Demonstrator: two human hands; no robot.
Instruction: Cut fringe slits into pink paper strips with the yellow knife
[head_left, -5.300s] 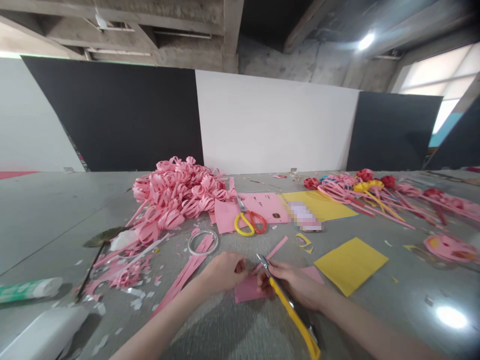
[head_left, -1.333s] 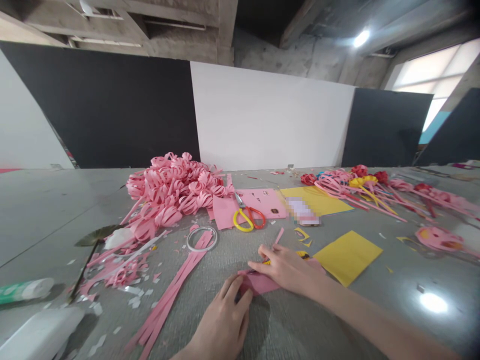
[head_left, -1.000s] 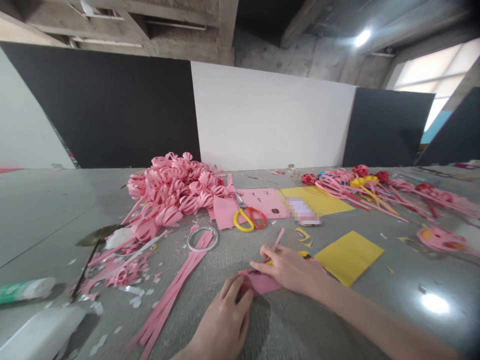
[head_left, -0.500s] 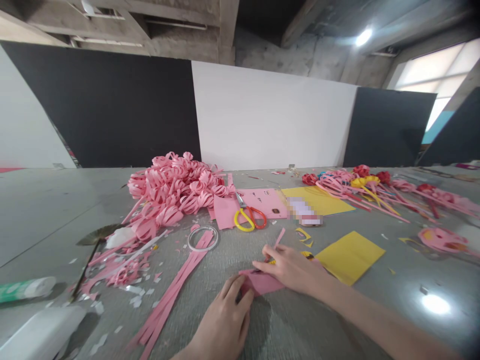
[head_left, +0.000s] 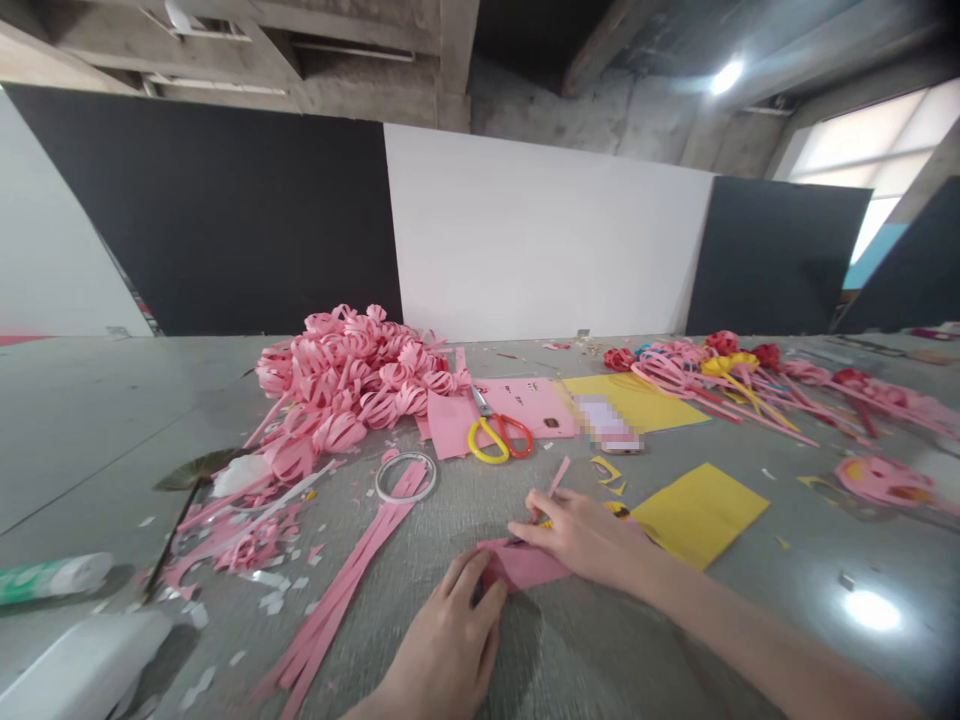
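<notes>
My left hand (head_left: 454,628) is closed on the left edge of a small pink paper piece (head_left: 529,568) lying flat on the grey surface. Over the paper's far edge, my right hand (head_left: 581,532) has its fingers curled round a narrow yellow-and-dark object (head_left: 616,510), mostly hidden under the palm. Its kind cannot be made out. A short pink strip (head_left: 559,474) sticks up beyond the right fingers. Farther off, scissors (head_left: 491,430) with one yellow and one red handle rest partly on larger pink paper sheets (head_left: 450,425).
At left are a tape roll (head_left: 381,492), long pink strips (head_left: 349,575), a curled pink paper heap (head_left: 337,370), a glue stick (head_left: 56,578) and a white block (head_left: 86,660). Rightward lie a phone (head_left: 607,425), yellow paper (head_left: 701,515) and paper flowers (head_left: 720,365).
The right hand has shifted very slightly to the right. The left hand, the pink paper and everything around them look the same.
</notes>
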